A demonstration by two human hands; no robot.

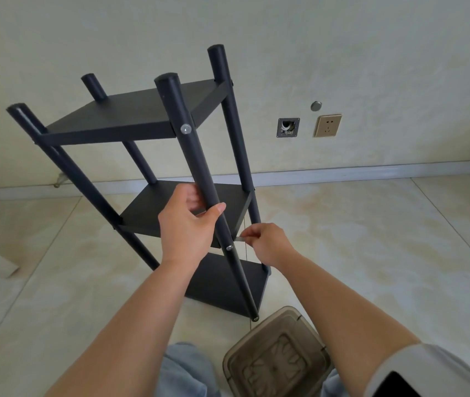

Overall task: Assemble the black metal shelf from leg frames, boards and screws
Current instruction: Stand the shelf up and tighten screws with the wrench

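Shelf (153, 118), black metal, stands tilted on the tiled floor (371, 239), three boards fitted between four legs. Nearest us, a brown plastic bin (276, 356) sits just beside its foot. Risk, as we judge it: the frame tips or twists if our steadying grip slips, straining the joint. Left hand (188, 224) wraps the near leg (196, 167), fingers curled round. Right hand (265, 245) pinches a small metal tool (240, 238) at the middle board's edge. Beyond, wall socket (328, 126).
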